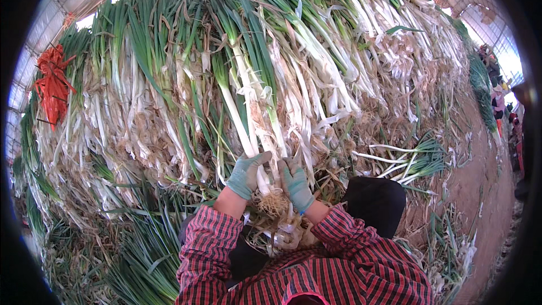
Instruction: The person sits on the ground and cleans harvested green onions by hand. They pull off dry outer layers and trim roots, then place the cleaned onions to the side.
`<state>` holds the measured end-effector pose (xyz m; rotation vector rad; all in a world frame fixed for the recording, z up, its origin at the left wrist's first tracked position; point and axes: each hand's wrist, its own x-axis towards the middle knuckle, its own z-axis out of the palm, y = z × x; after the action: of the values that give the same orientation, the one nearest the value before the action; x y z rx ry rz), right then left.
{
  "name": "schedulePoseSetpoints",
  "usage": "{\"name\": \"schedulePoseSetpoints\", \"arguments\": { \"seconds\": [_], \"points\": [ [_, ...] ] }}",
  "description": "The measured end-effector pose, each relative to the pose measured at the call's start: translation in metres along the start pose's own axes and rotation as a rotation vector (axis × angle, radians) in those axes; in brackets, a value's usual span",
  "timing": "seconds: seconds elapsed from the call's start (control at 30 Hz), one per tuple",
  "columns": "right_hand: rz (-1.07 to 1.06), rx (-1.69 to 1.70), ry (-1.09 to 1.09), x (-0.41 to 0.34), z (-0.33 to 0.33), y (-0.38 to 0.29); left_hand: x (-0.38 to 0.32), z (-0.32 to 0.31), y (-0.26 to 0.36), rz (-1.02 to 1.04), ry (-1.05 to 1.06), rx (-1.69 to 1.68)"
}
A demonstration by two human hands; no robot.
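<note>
Both hands wear teal and grey work gloves. My left hand [247, 174] is closed around the white lower stems of a few long green onions [238, 120], just above their roots. My right hand [296, 183] grips the lower stalk of the same handful from the other side, with dry brown outer leaves [259, 120] between the two hands. A tangle of pale roots [271, 204] hangs below my fingers. The green tops of these onions lean on the tall heap of green onions [148, 93] before me.
An orange-red bundle of ties [54, 84] hangs at the left of the heap. Cleaned onions [406, 161] lie to the right on the ground, more green-topped ones [148, 258] at lower left. Peeled leaf scraps [292, 233] lie between my knees. A dirt path [474, 178] runs right, with people [499, 101] farther off.
</note>
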<state>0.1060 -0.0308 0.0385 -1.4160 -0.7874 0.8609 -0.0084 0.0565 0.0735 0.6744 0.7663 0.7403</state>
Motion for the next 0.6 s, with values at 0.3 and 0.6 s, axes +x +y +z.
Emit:
{"name": "schedulePoseSetpoints", "arguments": {
  "seconds": [0.3, 0.6],
  "points": [
    [-0.563, -0.624, 0.153, 0.014, -0.022, -0.036, -0.006, 0.003, 0.005, -0.004, -0.032, 0.043],
    [0.178, 0.996, 0.039, 0.027, -0.062, -0.101, -0.024, -0.02, 0.047, -0.013, -0.149, -0.19]
  ]
}}
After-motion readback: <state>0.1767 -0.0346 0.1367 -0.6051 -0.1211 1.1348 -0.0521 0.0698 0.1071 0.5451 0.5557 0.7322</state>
